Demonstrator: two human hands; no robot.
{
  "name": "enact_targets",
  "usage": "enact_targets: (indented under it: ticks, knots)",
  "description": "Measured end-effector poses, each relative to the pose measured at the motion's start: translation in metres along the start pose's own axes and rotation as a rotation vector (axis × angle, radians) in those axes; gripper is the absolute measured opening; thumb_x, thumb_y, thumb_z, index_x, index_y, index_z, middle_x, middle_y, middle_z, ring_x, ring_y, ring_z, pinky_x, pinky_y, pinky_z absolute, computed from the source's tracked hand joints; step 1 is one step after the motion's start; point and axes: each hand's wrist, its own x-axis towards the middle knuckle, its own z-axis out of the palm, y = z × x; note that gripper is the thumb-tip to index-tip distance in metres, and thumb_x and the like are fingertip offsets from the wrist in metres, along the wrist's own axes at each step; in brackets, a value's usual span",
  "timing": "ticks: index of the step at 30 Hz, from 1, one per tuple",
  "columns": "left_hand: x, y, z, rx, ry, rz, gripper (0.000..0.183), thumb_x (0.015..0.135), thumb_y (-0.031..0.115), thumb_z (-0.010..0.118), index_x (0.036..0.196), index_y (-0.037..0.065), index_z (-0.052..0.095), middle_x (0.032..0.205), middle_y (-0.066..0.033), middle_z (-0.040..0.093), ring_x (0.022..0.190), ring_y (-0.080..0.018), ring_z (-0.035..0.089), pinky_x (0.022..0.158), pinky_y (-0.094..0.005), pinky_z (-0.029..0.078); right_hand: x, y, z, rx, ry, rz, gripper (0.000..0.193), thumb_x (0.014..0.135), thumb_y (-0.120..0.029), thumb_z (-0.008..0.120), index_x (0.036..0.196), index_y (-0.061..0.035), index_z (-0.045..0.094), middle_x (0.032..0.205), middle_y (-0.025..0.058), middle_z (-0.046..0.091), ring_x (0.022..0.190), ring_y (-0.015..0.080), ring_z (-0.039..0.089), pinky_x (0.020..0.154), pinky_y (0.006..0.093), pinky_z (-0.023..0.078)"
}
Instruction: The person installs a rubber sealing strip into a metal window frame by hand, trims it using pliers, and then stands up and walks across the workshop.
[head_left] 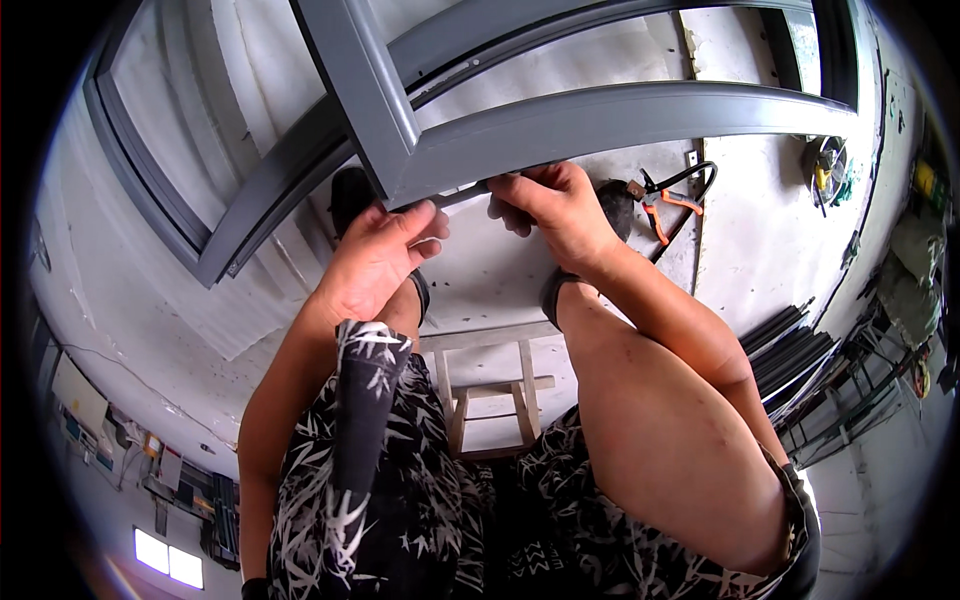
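Observation:
A grey window frame (620,120), apparently metal, fills the upper view, its mitred corner (400,175) pointing down between my hands. My left hand (365,262) is just below that corner, palm turned inward, thumb and loosely bent fingers apart; nothing shows in it. My right hand (565,215) is closed at the underside of the lower rail, thumb against bent fingers. A dark narrow strip with a pale slot (465,188) runs along the underside between the hands. What the right fingers pinch is hidden.
Orange-handled pliers (660,212) lie on the pale floor beside my right foot (612,205). Another grey frame section (270,190) extends at left. A small wooden stool (490,385) stands between my legs. Dark bars (790,350) and a fan-like round object (825,165) are at right.

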Motion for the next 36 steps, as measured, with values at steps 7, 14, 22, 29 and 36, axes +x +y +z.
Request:
enact_targets:
  ticks: [7,14,22,29,36]
  knots:
    - [-0.001,-0.001,-0.008,-0.048,0.006,0.042,0.018,0.093,0.017,0.061,0.107,0.006,0.063,0.099,-0.0060,0.064,0.094,-0.0166,0.058,0.080,-0.0297,0.044,0.003,0.003,-0.004,-0.004,-0.038,-0.026,0.024,0.086,-0.026,0.067,0.081,-0.0028,0.067,0.071,0.0029,0.065,0.060,0.0075,0.056,0.054,0.0225,0.042]
    - [-0.001,-0.006,-0.011,-0.015,0.031,0.072,0.018,0.093,0.014,0.060,0.108,0.006,0.065,0.101,-0.0031,0.065,0.097,-0.0147,0.059,0.081,-0.0293,0.044,0.002,0.005,-0.001,0.025,-0.038,-0.044,0.024,0.088,-0.025,0.066,0.084,-0.0021,0.067,0.074,0.0031,0.065,0.063,0.0078,0.055,0.058,0.0224,0.043]
    - [-0.003,-0.003,-0.009,0.047,0.062,0.059,0.019,0.094,0.018,0.061,0.108,0.006,0.064,0.098,-0.0040,0.066,0.094,-0.0136,0.058,0.082,-0.0280,0.043,-0.001,0.006,-0.004,0.024,-0.033,-0.021,0.024,0.088,-0.026,0.067,0.087,-0.0021,0.067,0.076,0.0032,0.064,0.064,0.0078,0.055,0.060,0.0227,0.044]
    - [-0.004,-0.003,-0.011,0.095,0.057,0.108,0.020,0.094,0.018,0.061,0.108,0.005,0.064,0.098,-0.0060,0.066,0.092,-0.0133,0.057,0.083,-0.0276,0.043,-0.026,0.021,-0.028,-0.269,0.062,0.101,0.026,0.089,-0.023,0.066,0.096,0.0018,0.065,0.081,0.0043,0.065,0.071,0.0101,0.059,0.066,0.0251,0.049]
    - [-0.004,0.000,-0.008,0.172,0.080,0.111,0.020,0.095,0.017,0.060,0.109,0.004,0.063,0.101,-0.0073,0.066,0.093,-0.0135,0.057,0.083,-0.0278,0.044,-0.058,0.048,-0.088,-0.783,0.190,0.222,0.028,0.088,-0.029,0.063,0.098,-0.0036,0.066,0.072,0.0080,0.066,0.063,0.0164,0.062,0.061,0.0296,0.050]
